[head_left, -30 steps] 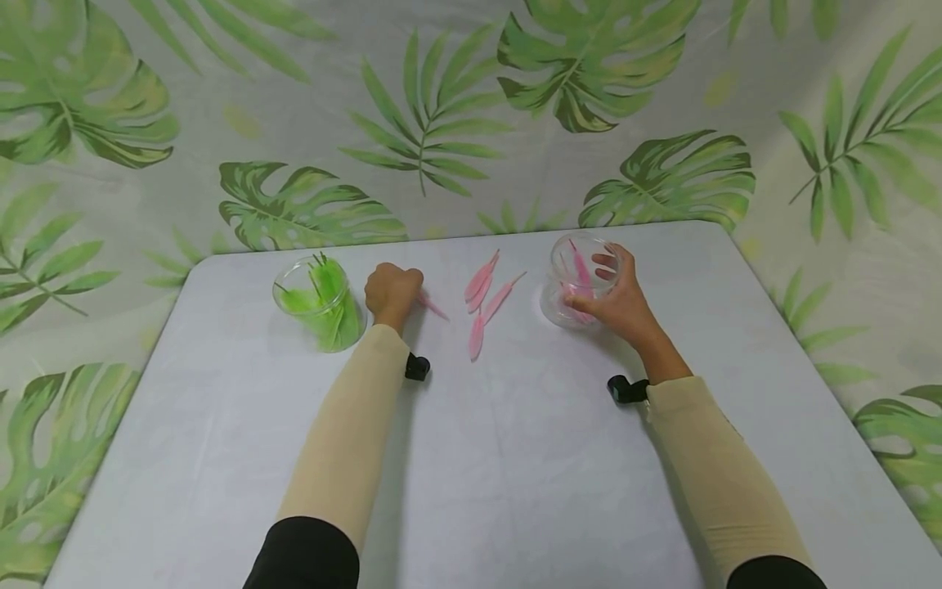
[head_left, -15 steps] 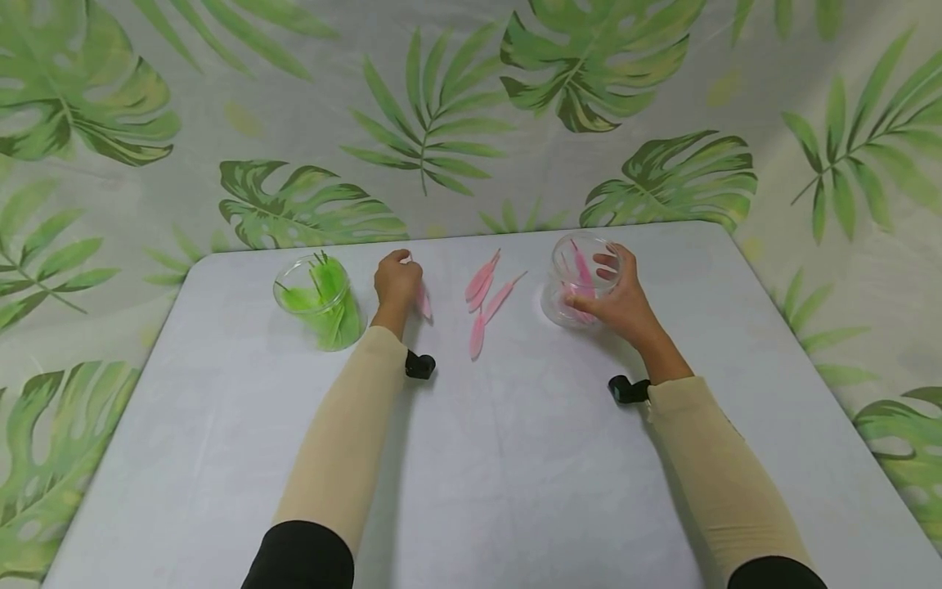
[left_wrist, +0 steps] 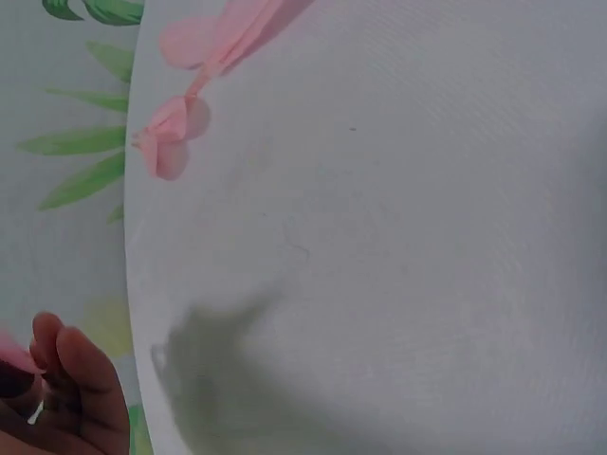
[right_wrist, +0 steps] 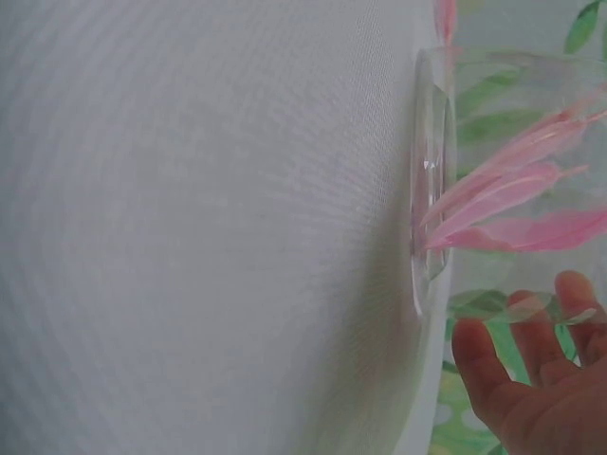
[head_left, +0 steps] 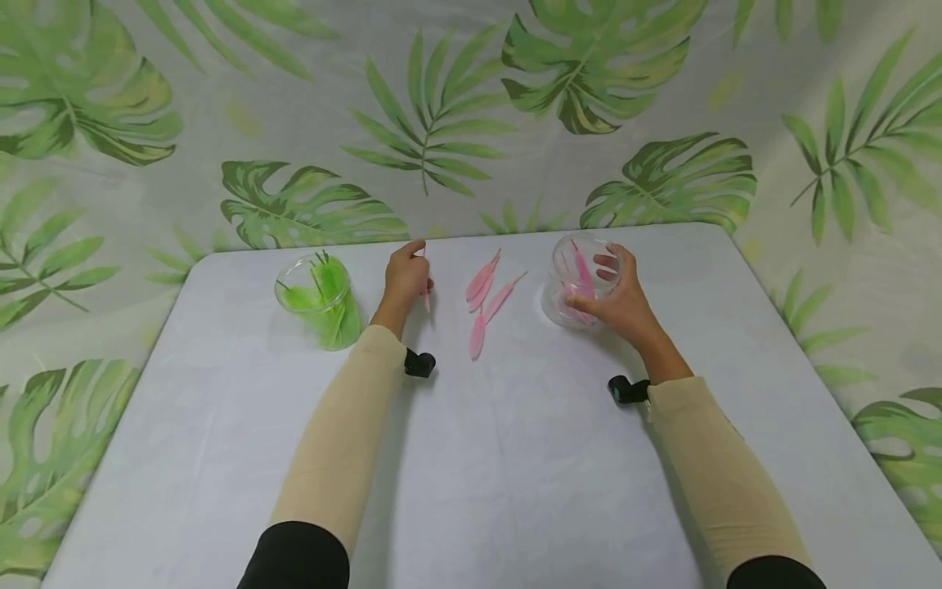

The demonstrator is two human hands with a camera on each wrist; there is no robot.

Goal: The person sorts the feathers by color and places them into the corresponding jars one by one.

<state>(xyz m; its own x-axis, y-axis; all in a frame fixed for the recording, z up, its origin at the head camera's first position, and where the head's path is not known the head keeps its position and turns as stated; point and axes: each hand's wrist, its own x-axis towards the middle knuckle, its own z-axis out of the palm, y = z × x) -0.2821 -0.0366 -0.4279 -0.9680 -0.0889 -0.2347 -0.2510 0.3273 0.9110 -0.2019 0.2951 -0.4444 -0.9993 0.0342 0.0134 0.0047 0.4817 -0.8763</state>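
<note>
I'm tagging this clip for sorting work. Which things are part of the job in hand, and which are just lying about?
In use:
left hand pinching a pink feather
right hand holding the clear jar
loose pink feathers

Lying about:
jar of green feathers
white table

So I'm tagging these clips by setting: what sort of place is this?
Probably a staged tabletop set, not a lived-in room: a white table against a leaf-print backdrop, with only two clear jars and loose pink feathers.
</note>
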